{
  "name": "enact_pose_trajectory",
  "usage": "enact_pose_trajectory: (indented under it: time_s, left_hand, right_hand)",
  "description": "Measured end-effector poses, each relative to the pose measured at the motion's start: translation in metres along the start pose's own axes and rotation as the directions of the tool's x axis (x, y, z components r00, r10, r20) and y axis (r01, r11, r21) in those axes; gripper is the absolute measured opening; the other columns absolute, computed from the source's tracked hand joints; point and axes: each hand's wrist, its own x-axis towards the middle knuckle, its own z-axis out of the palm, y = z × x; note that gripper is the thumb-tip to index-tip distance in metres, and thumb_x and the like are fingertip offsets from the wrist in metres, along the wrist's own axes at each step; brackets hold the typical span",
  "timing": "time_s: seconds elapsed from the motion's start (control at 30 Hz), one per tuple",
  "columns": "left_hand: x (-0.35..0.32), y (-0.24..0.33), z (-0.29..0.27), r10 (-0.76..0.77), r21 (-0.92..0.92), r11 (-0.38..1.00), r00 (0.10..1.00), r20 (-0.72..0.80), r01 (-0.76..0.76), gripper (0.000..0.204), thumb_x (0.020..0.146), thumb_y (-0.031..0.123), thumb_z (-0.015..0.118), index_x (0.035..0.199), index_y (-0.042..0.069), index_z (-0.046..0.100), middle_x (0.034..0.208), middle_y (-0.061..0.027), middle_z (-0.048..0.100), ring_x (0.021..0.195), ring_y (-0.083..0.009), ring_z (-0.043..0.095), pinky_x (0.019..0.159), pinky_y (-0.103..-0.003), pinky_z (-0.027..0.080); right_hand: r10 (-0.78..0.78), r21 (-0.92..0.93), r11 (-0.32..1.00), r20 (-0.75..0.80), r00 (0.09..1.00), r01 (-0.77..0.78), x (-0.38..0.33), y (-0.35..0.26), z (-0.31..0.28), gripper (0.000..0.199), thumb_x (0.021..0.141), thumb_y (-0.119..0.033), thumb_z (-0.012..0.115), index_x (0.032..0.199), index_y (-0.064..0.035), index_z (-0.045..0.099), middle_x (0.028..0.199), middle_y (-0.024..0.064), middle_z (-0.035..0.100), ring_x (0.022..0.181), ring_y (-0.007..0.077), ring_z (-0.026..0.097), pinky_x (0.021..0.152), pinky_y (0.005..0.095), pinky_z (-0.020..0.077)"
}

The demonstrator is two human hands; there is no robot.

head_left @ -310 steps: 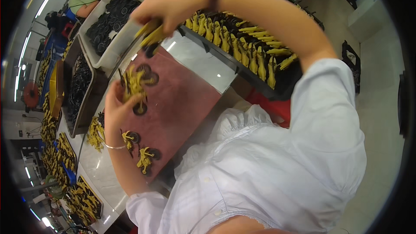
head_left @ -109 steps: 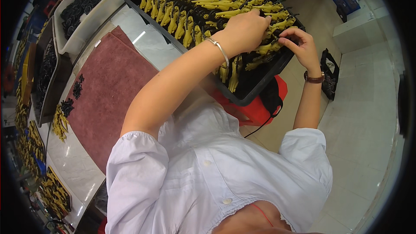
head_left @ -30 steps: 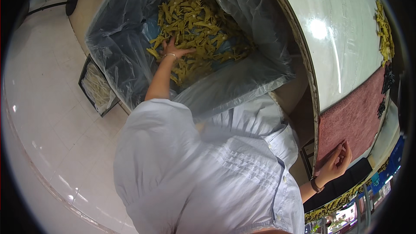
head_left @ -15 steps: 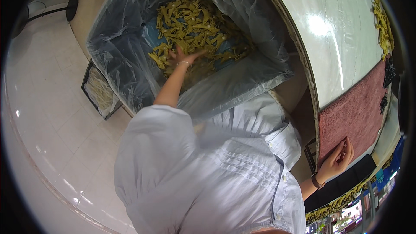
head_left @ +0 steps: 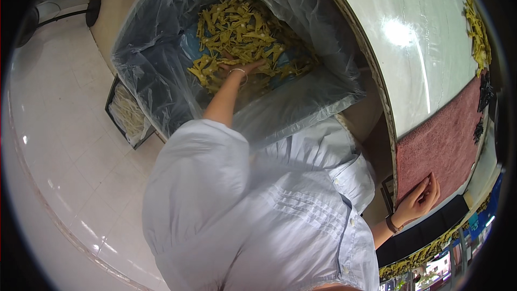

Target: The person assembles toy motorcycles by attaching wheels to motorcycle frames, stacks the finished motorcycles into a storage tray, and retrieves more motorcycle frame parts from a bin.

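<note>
A large bin lined with a clear plastic sheet point(head_left: 151, 75) holds a heap of small, irregular yellow-green pieces point(head_left: 237, 27); their exact kind is not clear. My left hand point(head_left: 241, 69), with a thin bracelet at the wrist, reaches down into the near side of the heap. Its fingers are spread, their tips partly hidden among the pieces, and no piece is plainly gripped. Over at the right, my right hand point(head_left: 421, 200) rests at the near edge of a reddish mat point(head_left: 439, 134), fingers loosely bent with nothing visible in them.
A pale, glossy table point(head_left: 371, 0) curves along the right, with more yellow-green pieces point(head_left: 478, 32) and small black pieces point(head_left: 484, 94) at its far edge. Left of the bin, a dark crate point(head_left: 129, 113) holds pale strips. A wheeled base point(head_left: 62, 13) stands at upper left.
My left hand has shifted slightly right and its fingers have sunk among the pieces. My right hand has stayed on the mat.
</note>
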Motion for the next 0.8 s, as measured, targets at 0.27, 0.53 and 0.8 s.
enact_pose_trajectory:
  time_s: [0.27,0.53,0.8]
  left_hand:
    - [0.007,0.021,0.003,-0.130,-0.299,0.947,0.991,-0.023,0.117,0.139,0.046,0.053,0.087,0.147,0.012,0.000,0.150,-0.0147,0.011,0.131,-0.0420,0.030,0.103,-0.047,0.040]
    - [-0.039,-0.004,-0.004,0.060,-0.182,0.980,0.989,-0.133,-0.084,0.122,0.062,0.045,0.082,0.147,0.012,0.002,0.149,-0.0134,0.016,0.129,-0.0433,0.032,0.102,-0.044,0.042]
    - [-0.008,-0.024,-0.050,0.276,0.361,0.857,0.920,0.279,-0.367,0.074,0.074,0.045,0.067,0.138,0.016,0.043,0.144,-0.0155,0.037,0.128,-0.0339,0.039,0.102,-0.041,0.038]
  right_hand:
    - [0.044,-0.001,0.999,-0.020,0.999,-0.044,-0.001,-0.008,-0.001,0.019,0.092,-0.004,0.057,0.108,0.0008,0.065,0.101,0.0072,0.062,0.081,0.0129,0.056,0.066,0.0235,0.0433]
    - [0.024,-0.014,1.000,-0.030,0.999,-0.024,0.001,-0.007,-0.002,0.019,0.091,-0.007,0.058,0.106,-0.0003,0.067,0.102,0.0093,0.061,0.088,0.0175,0.059,0.067,0.0275,0.0460]
    - [0.077,-0.004,0.997,0.000,0.997,-0.077,-0.002,-0.004,-0.001,0.017,0.090,-0.004,0.058,0.105,0.0029,0.066,0.101,0.0105,0.064,0.092,0.0200,0.060,0.078,0.0293,0.0470]
